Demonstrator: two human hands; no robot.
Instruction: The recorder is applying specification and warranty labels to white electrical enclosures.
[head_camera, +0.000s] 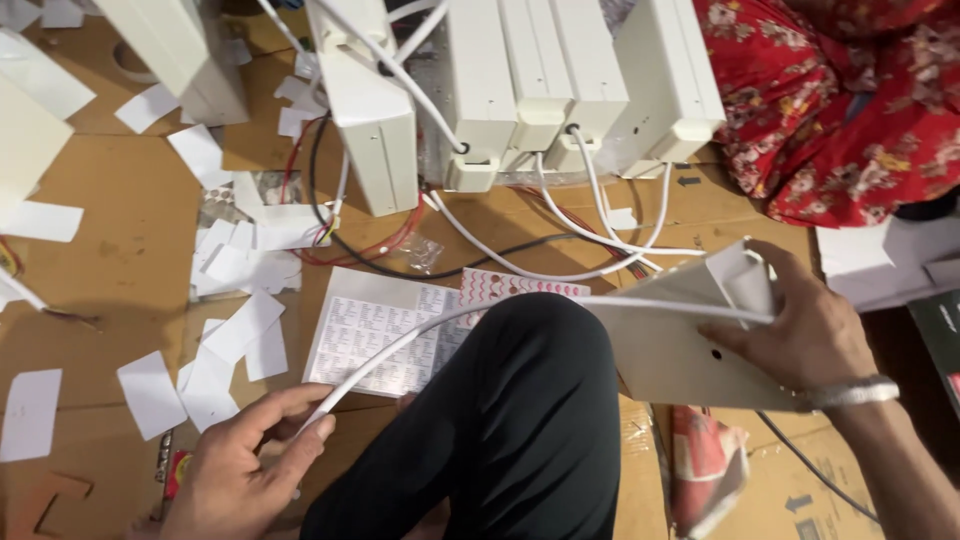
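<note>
The left hand (245, 465) pinches the white cable (400, 345) taut; the right hand (805, 330) clamps the white housing (680, 345) at the cable's far end, steadying it above the raised knee (520, 400).

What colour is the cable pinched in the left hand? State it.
White. The cable runs from the left hand across the knee to the white box in the right hand; head view.
</note>
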